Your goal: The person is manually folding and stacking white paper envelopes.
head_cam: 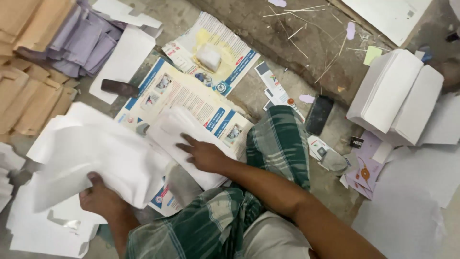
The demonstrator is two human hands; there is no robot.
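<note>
Two bare hands work loose white paper on a rough concrete floor. The left hand grips a limp, curling sheaf of thin white paper sheets, thumb on top. The right hand lies flat, fingers spread open, on a smaller stack of white sheets resting over a glossy blue-and-yellow printed poster. Brown card pieces lie by the floor's left edge.

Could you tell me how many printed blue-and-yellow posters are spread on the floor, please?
2 clearly. One poster lies under the white sheets beneath the right hand; the other poster sits further away, with a white block on it. Paper piles may hide more.
</note>
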